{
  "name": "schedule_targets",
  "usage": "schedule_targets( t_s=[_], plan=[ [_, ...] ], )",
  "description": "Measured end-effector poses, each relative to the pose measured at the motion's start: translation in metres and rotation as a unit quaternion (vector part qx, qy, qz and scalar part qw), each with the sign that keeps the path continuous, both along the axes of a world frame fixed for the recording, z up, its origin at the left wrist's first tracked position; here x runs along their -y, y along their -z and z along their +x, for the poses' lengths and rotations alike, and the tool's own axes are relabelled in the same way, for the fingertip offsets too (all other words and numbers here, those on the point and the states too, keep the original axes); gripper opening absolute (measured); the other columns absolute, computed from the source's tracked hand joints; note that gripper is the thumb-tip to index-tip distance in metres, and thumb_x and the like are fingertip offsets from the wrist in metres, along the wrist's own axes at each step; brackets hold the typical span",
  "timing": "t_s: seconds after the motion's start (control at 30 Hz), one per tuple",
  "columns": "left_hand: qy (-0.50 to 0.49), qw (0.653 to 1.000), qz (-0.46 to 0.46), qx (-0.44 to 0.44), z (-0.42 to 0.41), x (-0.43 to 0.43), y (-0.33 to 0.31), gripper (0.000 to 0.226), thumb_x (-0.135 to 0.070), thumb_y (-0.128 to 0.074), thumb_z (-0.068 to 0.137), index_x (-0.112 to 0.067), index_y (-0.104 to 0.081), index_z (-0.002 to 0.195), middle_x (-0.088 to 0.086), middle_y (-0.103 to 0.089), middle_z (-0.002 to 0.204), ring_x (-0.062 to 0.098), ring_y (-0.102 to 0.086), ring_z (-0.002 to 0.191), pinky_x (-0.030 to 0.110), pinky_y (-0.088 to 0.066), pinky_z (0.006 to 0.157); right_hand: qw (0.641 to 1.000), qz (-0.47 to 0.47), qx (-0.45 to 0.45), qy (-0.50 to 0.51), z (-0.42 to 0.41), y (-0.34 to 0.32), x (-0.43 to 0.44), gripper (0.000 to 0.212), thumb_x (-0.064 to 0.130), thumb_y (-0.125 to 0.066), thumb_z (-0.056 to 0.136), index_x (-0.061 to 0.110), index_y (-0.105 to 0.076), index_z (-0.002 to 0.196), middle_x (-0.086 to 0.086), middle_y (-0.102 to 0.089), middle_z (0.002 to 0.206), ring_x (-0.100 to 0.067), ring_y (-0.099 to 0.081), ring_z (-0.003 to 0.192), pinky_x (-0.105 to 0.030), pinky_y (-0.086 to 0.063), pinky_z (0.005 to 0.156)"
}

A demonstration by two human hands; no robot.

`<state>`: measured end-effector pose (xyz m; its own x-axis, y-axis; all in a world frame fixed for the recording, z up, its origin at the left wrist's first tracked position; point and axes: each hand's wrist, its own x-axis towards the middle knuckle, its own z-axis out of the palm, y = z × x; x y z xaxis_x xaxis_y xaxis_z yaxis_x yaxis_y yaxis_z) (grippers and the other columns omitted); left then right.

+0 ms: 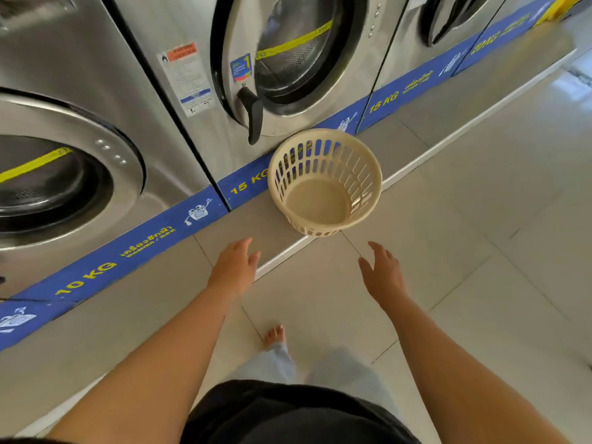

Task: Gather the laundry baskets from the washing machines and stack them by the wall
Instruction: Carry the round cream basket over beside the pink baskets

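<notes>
A round cream laundry basket [323, 182] with slotted walls stands upright and empty on the grey step in front of the middle washing machine [288, 62], marked 15 KG. Both my arms stretch toward it. My left hand [235, 267] is open, fingers apart, a short way below and left of the basket. My right hand [382, 277] is open too, below and right of the basket. Neither hand touches it.
A row of steel front-loading washers runs along the left and top, with a 10 KG washer [64, 174] at left and another washer [455, 17] at top right. A raised grey step [128, 309] with a blue band fronts them. Pale floor tiles [464, 235] spread right. My bare foot [275, 336] is below.
</notes>
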<state>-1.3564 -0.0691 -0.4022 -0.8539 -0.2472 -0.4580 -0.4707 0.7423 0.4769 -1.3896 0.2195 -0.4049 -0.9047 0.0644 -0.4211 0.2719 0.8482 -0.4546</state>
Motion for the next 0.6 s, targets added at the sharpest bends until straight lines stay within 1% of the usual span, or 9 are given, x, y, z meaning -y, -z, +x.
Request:
schedule_targets(
  t_s=[0.1,0.23,0.43,0.6],
  plan=[
    [0.000,1.000,-0.002,0.007,-0.045,-0.012,0.005,0.050,-0.032,-0.043,0.099,-0.012,-0.036,0.145,0.013,-0.041,0.147,0.028,-0.038,0.135,0.041,-0.034,0.108,1.000,0.002,0.002,-0.007,-0.042,0.006,-0.013,0.051,0.030,-0.046,0.100,0.016,-0.034,0.147,-0.007,-0.043,0.149,-0.030,-0.038,0.135,-0.043,-0.035,0.108],
    [-0.041,0.999,0.001,0.005,-0.100,-0.038,0.020,0.053,-0.031,-0.043,0.099,-0.011,-0.033,0.147,0.013,-0.039,0.148,0.029,-0.037,0.136,0.040,-0.033,0.109,0.999,0.015,0.018,-0.035,-0.110,0.023,-0.041,0.053,0.030,-0.048,0.099,0.014,-0.034,0.148,-0.009,-0.042,0.150,-0.032,-0.039,0.135,-0.043,-0.034,0.109],
    [-0.178,0.984,0.011,0.028,-0.166,-0.091,0.051,0.055,-0.028,-0.047,0.098,-0.009,-0.033,0.147,0.017,-0.039,0.148,0.031,-0.037,0.136,0.041,-0.032,0.110,0.994,0.030,0.039,-0.096,-0.226,0.055,-0.080,0.053,0.032,-0.048,0.098,0.019,-0.033,0.147,-0.005,-0.042,0.150,-0.028,-0.037,0.137,-0.044,-0.035,0.109],
    [-0.253,0.967,0.006,0.027,-0.224,-0.118,0.095,0.053,-0.023,-0.054,0.094,-0.003,-0.040,0.141,0.022,-0.048,0.137,0.035,-0.041,0.130,0.041,-0.033,0.106,0.990,0.027,0.031,-0.133,-0.311,0.098,-0.085,0.054,0.032,-0.051,0.097,0.017,-0.034,0.146,-0.007,-0.044,0.148,-0.028,-0.038,0.136,-0.043,-0.037,0.107]
  ],
)
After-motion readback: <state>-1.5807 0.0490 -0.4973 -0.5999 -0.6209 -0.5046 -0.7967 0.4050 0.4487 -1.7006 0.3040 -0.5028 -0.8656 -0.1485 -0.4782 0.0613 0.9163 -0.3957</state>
